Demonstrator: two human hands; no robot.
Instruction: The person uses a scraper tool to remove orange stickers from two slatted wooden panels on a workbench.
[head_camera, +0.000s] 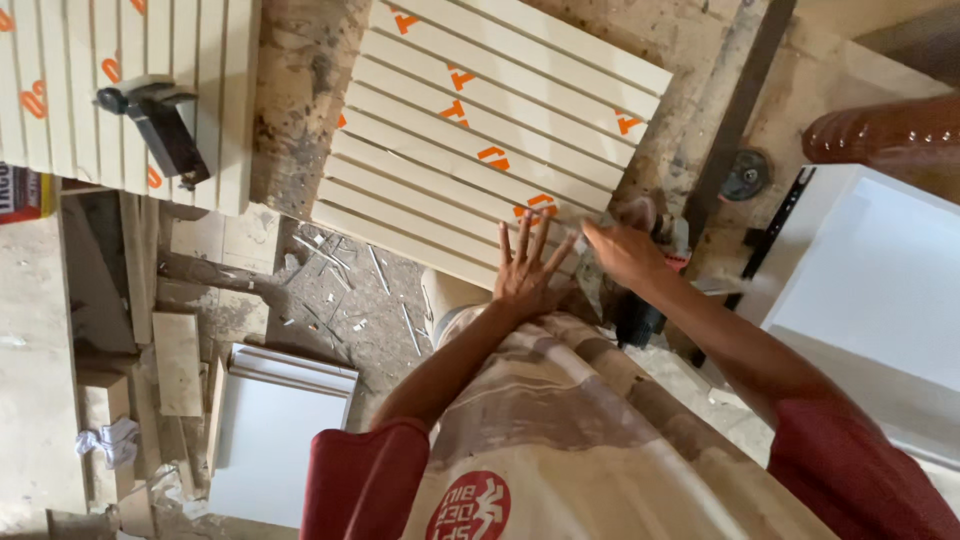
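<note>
On the rough, stained workbench (300, 90) I am looking down at a cream fluted panel (480, 130) lying slantwise, its ribs running toward the bench's far right, with orange marks showing on its protective film. My left hand (525, 270) is pressing flat on the panel's near edge, fingers spread wide and clamped on nothing. My right hand (625, 250) is sitting just beside it at the panel's near right corner, wrapped around a dark power tool (640, 315) with a red part; how tightly it is gripping I cannot tell, since the tool is mostly hidden under the hand and forearm. The two hands are close together but not touching.

At the far left of the bench a second fluted panel (130, 90) is lying, and a black tool (160, 125) is resting on top of it. Between the two panels the bare bench top is showing scuffed and blotchy.

Below the near edge, the floor (340, 300) is looking dusty and littered with pale slivers and scraps. A white board (275, 440) is lying there at the lower left, next to short wood offcuts (175, 360). On the right a large white panel (880, 290) is standing with a black bracket along its edge, and a glossy reddish-brown post (890, 130) is crossing above it. A dark metal strip (740, 110) is running diagonally down the bench's right side.
</note>
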